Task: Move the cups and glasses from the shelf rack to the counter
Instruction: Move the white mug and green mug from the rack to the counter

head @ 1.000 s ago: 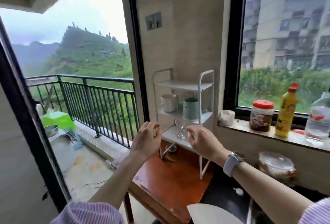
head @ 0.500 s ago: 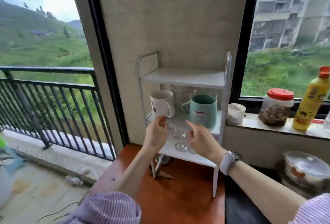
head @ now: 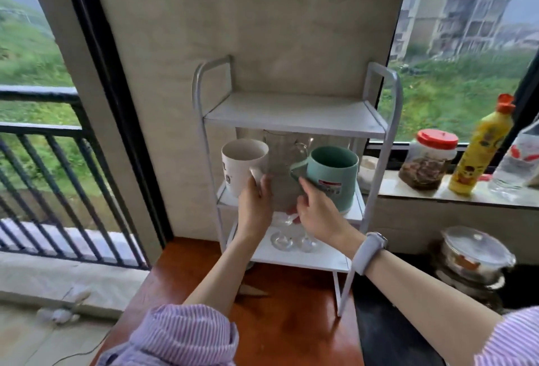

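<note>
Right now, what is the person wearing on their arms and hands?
Both hands, left and right, are bare, without gloves. The sleeves are purple-and-white pinstriped fabric, pushed up so the forearms show. The right wrist carries a watch with a pale lavender-grey band. No rings are visible.

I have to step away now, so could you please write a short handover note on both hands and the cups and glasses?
Left hand: gripping the white mug by its handle, middle shelf.
Right hand: fingers on the green mug near its handle; grip not clearly closed.
A clear glass jug stands behind them; stemmed glasses sit on the bottom shelf of the rack.
Done: nothing visibly moved.
Left: carry everything to the counter.
</note>
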The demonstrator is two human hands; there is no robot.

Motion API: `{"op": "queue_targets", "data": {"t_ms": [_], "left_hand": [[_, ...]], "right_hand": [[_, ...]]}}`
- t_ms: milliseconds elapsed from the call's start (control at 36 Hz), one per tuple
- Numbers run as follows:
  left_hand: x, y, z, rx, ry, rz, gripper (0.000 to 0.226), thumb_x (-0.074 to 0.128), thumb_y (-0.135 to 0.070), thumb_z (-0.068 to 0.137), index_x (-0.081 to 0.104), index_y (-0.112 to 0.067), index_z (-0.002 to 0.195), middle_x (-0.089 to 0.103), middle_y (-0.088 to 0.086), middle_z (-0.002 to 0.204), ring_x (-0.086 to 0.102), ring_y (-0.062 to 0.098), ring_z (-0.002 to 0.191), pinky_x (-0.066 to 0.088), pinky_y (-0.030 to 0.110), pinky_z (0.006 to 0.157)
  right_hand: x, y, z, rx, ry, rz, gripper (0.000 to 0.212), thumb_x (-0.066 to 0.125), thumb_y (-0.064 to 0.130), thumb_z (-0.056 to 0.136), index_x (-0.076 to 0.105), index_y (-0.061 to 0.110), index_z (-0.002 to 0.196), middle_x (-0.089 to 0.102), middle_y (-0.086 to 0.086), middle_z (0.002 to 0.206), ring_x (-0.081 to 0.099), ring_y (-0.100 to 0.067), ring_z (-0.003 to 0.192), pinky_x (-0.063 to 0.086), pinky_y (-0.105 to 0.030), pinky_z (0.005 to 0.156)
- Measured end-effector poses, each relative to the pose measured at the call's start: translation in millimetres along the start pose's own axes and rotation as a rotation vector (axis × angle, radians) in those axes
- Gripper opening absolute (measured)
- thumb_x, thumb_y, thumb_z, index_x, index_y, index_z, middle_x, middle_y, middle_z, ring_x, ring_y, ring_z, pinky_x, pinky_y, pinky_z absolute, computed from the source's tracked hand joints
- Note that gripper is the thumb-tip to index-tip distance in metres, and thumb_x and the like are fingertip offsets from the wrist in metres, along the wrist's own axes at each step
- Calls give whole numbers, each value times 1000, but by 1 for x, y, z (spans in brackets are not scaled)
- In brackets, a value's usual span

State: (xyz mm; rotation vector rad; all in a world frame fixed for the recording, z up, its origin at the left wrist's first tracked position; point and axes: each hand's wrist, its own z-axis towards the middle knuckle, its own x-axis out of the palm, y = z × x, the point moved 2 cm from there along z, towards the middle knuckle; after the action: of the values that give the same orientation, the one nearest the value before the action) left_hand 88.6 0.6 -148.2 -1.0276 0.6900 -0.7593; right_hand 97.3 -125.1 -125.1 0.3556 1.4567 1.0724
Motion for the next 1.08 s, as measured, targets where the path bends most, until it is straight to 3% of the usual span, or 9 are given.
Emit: {"op": "queue_targets", "data": {"t_ms": [111,306,500,611,694,778,889,972,1083], "left_hand": [[-23,4,-4,63,-63,80,26,37,-25,98,44,-6,81,52,5,70,46,7,58,37,10,49],[-46,4,-2,79,11,111,35,40,-26,96,51,6,89,58,22,75,50,21,63,41,35,59],[-43,7,-3,52,7,23,34,41,-27,96,52,4,88,52,1,63,49,17,60,42,38,62],[-41,8,-3,28,2,-58,35,41,-27,96,50,6,90,47,1,62,45,17,61,39,38,63],[-36,6,-2,33,12,-99,34,40,-25,97,50,7,91,45,2,64,42,15,60,37,35,61],[-29,4,-3,44,33,-126,31,40,-25,97,51,3,95,47,1,68,46,14,65,42,27,62],[-21,1,-4,67,50,-116,20,40,-26,97,52,-10,98,50,-7,68,51,6,66,42,5,55],[-18,0,-4,75,57,-83,17,38,-27,97,48,-21,84,48,-8,63,50,5,61,42,8,53],[-19,-1,-5,116,37,-13,19,36,-25,97,44,-13,86,44,-6,61,46,6,57,38,19,53]], "right_hand": [[14,12,12,82,-28,83,46,38,3,92,26,12,136,54,-28,112,58,-38,96,51,-50,87],[25,18,38,249,-166,280,45,42,4,87,36,8,132,49,-18,130,52,-36,115,45,-49,99],[20,5,18,193,-236,371,21,46,3,86,53,6,106,58,-19,108,59,-35,98,51,-51,90],[7,0,-9,130,-258,432,16,47,3,88,55,15,81,60,-8,83,57,-20,75,54,-27,66],[-1,-3,-26,110,-278,459,11,50,6,89,54,9,80,59,-6,77,54,-23,77,51,-40,74],[-6,-6,-38,146,-322,475,15,53,11,88,56,-4,90,59,-20,82,53,-26,75,51,-54,79],[-16,-13,-46,209,-363,535,10,56,18,89,60,8,91,62,-9,74,61,-15,62,59,-34,59],[-22,-17,-46,268,-341,541,15,57,22,88,60,7,88,62,-7,68,65,-16,55,57,-26,51],[-25,-19,-47,324,-374,535,16,56,17,86,59,8,74,62,-9,63,67,-18,49,57,-25,48]]}}
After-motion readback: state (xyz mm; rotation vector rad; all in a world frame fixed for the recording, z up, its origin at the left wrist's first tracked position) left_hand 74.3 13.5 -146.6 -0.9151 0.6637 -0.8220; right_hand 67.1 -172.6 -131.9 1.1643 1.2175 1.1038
